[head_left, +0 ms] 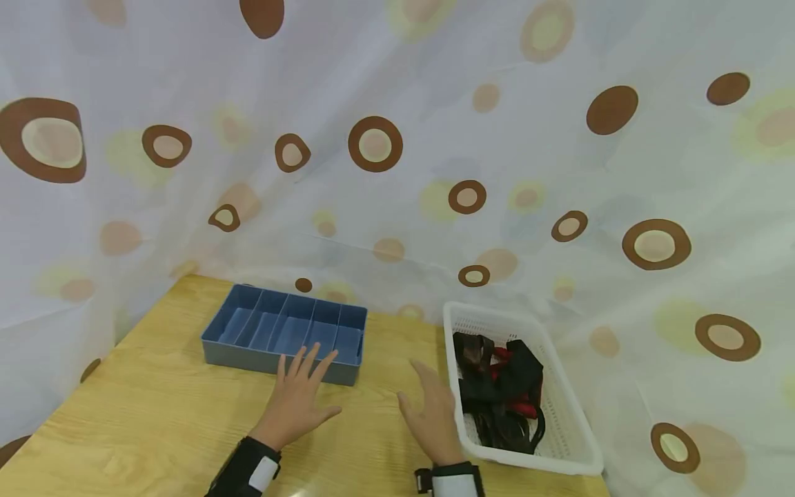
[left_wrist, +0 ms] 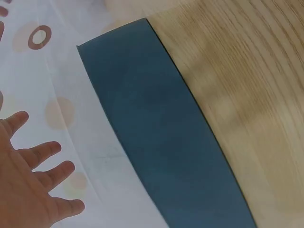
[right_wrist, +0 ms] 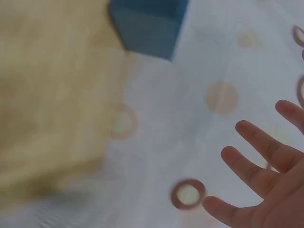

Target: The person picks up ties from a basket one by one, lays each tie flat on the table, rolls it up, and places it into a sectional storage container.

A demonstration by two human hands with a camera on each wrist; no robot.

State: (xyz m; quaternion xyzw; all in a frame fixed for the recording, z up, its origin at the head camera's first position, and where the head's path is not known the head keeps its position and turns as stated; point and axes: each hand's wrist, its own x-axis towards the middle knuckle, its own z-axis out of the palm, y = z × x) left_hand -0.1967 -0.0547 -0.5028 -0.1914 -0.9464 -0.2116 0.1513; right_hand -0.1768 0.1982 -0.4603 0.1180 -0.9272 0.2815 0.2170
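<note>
My left hand (head_left: 295, 407) has its fingers spread, and in the head view its fingertips overlap the front wall of a blue divided tray (head_left: 279, 361). Nothing is in its grasp. The left wrist view shows the tray's long plain side wall (left_wrist: 152, 123) beside the spread fingers (left_wrist: 40, 154). My right hand (head_left: 431, 417) hovers with straight fingers between the tray and a white plastic basket (head_left: 568, 386), nearest the basket's left side. It holds nothing. Inside the basket lies a heap of black and red items (head_left: 503, 379), some strap-like or cord-like. The tray's several compartments hold nothing visible.
Both containers stand on a light wood-grain table (head_left: 149, 407), the tray at the back left and the basket at the right. A white curtain (head_left: 422, 172) with brown and beige circles hangs behind the table and down its left side.
</note>
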